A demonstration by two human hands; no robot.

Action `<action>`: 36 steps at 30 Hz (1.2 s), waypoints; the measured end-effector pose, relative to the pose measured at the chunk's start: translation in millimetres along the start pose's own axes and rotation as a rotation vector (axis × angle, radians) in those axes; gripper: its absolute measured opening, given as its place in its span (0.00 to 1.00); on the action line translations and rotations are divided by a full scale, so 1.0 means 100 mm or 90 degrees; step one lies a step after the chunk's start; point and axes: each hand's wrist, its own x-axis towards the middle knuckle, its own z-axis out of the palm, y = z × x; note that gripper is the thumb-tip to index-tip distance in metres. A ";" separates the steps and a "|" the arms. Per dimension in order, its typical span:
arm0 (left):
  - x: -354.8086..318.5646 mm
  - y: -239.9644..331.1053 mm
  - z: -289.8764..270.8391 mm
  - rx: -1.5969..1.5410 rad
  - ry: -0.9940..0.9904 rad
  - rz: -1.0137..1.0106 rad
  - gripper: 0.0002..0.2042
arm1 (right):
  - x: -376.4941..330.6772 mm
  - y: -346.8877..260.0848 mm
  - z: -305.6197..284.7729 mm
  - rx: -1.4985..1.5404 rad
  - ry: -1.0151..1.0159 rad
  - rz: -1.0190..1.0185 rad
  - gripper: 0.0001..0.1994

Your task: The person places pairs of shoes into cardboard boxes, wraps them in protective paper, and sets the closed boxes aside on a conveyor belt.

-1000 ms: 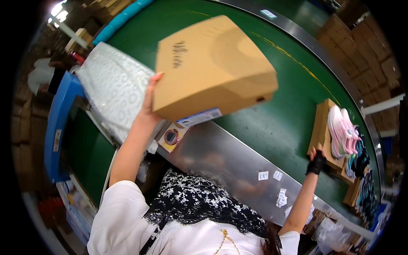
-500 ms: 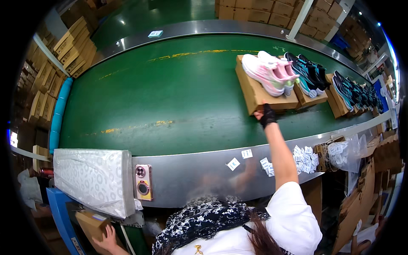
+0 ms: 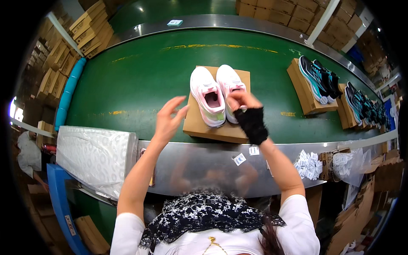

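Observation:
A pair of white and pink sneakers, the left one (image 3: 202, 83) and the right one (image 3: 227, 76), stands side by side on a brown shoebox (image 3: 194, 126) in front of me. My left hand (image 3: 168, 121), bare, is raised beside the left sneaker with its fingers apart and nothing in them. Over the heel of the right sneaker is my right hand (image 3: 247, 111), wearing a black fingerless glove. Its fingers are curled together at the collar, and they hide that part of the shoe. Whether they pinch the collar or something else I cannot make out.
The box rests on a green conveyor belt (image 3: 144, 89). To the right, black and teal sneakers (image 3: 316, 78) stand on more boxes. Along the near metal ledge lie a plastic-wrapped patterned stack (image 3: 95, 155), loose white tags (image 3: 239, 159) and a pile of small white packets (image 3: 308, 165).
The shoebox with the white and pink sneakers has come leftward to the middle, turned heels toward me. My right hand left the box's edge for the shoes; my left hand rose from a lower-left box.

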 end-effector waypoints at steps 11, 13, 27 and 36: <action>0.76 -0.24 0.53 0.161 -0.038 0.228 0.11 | 0.63 0.87 -0.15 -0.189 -0.170 -0.032 0.09; 0.93 -0.10 0.53 0.049 -0.049 0.096 0.10 | 0.87 0.88 -0.19 -0.059 -0.229 0.080 0.10; 0.41 -0.02 0.03 0.030 0.073 0.055 0.09 | 0.62 0.34 -0.27 -0.058 -0.277 0.115 0.09; -1.66 -0.12 -0.33 0.283 0.169 0.013 0.07 | -1.15 -0.13 -0.21 -0.027 -0.375 -0.284 0.12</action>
